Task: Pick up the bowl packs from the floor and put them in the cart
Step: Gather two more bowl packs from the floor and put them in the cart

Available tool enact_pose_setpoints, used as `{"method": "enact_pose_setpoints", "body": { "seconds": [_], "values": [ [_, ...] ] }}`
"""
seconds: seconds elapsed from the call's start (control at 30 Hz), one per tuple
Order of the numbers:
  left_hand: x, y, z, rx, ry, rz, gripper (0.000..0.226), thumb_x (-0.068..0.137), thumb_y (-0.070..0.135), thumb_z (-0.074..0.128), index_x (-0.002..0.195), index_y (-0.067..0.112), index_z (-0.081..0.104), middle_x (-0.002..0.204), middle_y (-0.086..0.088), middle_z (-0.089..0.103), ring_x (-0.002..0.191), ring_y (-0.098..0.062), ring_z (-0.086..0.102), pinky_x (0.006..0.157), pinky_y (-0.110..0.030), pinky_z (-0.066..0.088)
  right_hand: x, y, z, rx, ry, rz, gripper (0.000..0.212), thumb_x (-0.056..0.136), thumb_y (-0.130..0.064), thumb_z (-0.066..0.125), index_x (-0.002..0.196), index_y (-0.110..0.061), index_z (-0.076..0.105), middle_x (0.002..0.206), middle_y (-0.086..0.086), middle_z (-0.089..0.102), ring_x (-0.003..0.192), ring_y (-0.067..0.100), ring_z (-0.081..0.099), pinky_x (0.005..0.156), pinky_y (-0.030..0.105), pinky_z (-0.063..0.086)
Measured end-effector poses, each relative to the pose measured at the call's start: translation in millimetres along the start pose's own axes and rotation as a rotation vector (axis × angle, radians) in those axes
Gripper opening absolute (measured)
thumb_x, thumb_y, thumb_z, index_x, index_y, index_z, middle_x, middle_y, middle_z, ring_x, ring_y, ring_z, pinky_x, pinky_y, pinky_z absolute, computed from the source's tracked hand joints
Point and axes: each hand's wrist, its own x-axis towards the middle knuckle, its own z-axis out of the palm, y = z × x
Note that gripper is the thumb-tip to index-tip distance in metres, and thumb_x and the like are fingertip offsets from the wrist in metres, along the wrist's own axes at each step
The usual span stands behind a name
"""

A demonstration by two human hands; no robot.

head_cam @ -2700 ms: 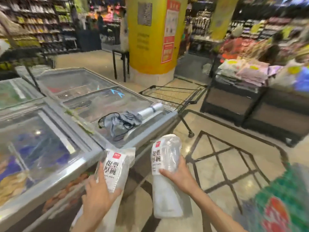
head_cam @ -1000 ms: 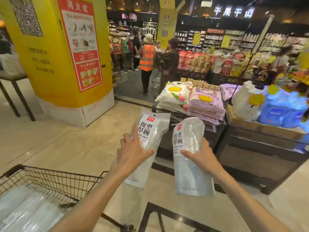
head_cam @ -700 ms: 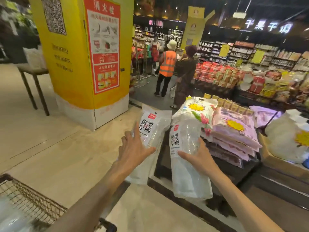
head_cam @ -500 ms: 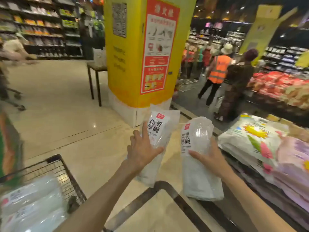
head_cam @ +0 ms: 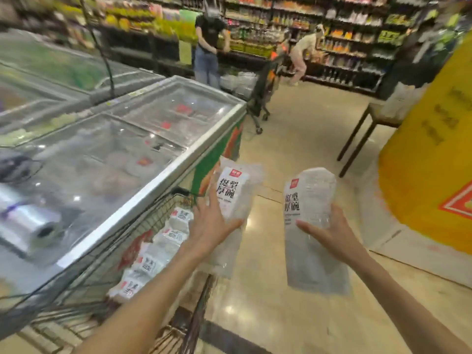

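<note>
1. Two hands each hold one bowl pack up in the air: the left hand (head_cam: 212, 223) grips the left pack (head_cam: 231, 200), the right hand (head_cam: 329, 232) grips the right pack (head_cam: 307, 208).
2. More packs (head_cam: 153, 254) lie in the wire cart (head_cam: 163, 210), below the left hand.
3. Beside the cart stands a glass freezer (head_cam: 143, 139).
4. Farther off is a yellow pillar (head_cam: 434, 175).

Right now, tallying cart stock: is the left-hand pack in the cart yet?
Out. The left hand holds its bowl pack above the cart rim.
</note>
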Motion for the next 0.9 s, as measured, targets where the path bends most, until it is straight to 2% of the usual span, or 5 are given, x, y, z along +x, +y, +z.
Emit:
{"method": "enact_pose_setpoints", "body": {
  "seconds": [0.17, 0.43, 0.57, 0.73, 0.9],
  "values": [
    [11, -49, -43, -0.038, 0.180, -0.274, 0.129, 0.072, 0.054, 0.084, 0.161, 0.030, -0.006, 0.149, -0.025, 0.033, 0.138, -0.045, 0.033, 0.112, -0.058, 0.033, 90, -31, 55, 0.050, -0.230, -0.131, 0.117, 0.054, -0.079, 0.085, 0.148, -0.026, 0.037, 0.134, -0.001, 0.056, 0.120, 0.021, 0.060, 0.097, 0.048, 0.055],
    [2, -147, -76, -0.064, 0.387, -0.660, 0.127, 0.067, 0.061, 0.084, 0.158, 0.033, 0.000, 0.145, -0.021, 0.034, 0.132, -0.045, 0.039, 0.102, -0.056, 0.042, 159, -109, 163, 0.138, -0.530, -0.374, 0.080, 0.074, -0.044, 0.091, 0.138, -0.034, 0.044, 0.121, -0.029, 0.052, 0.116, 0.009, 0.058, 0.099, 0.038, 0.052],
    [-2, -192, -71, -0.102, 0.439, -0.840, 0.129, 0.069, 0.055, 0.088, 0.159, 0.033, -0.001, 0.140, -0.024, 0.037, 0.125, -0.044, 0.044, 0.097, -0.053, 0.045, 190, -137, 223, 0.141, -0.687, -0.440, 0.081, 0.072, -0.048, 0.093, 0.138, -0.040, 0.047, 0.129, -0.016, 0.062, 0.116, 0.007, 0.064, 0.097, 0.044, 0.057],
    [-8, -225, -44, -0.138, 0.512, -1.031, 0.136, 0.065, 0.059, 0.088, 0.159, 0.037, -0.009, 0.145, -0.024, 0.036, 0.127, -0.042, 0.046, 0.096, -0.054, 0.047, 211, -155, 281, 0.103, -0.877, -0.458, 0.074, 0.073, -0.048, 0.092, 0.132, -0.051, 0.047, 0.126, -0.018, 0.062, 0.112, 0.007, 0.066, 0.095, 0.045, 0.059],
    [0, -255, -3, -0.125, 0.572, -1.164, 0.147, 0.062, 0.060, 0.089, 0.153, 0.046, -0.026, 0.146, -0.022, 0.040, 0.127, -0.044, 0.045, 0.096, -0.061, 0.046, 226, -162, 341, 0.057, -1.074, -0.481, 0.067, 0.079, -0.044, 0.088, 0.122, -0.064, 0.040, 0.121, -0.030, 0.062, 0.108, 0.000, 0.067, 0.088, 0.030, 0.057]
  ]
}}
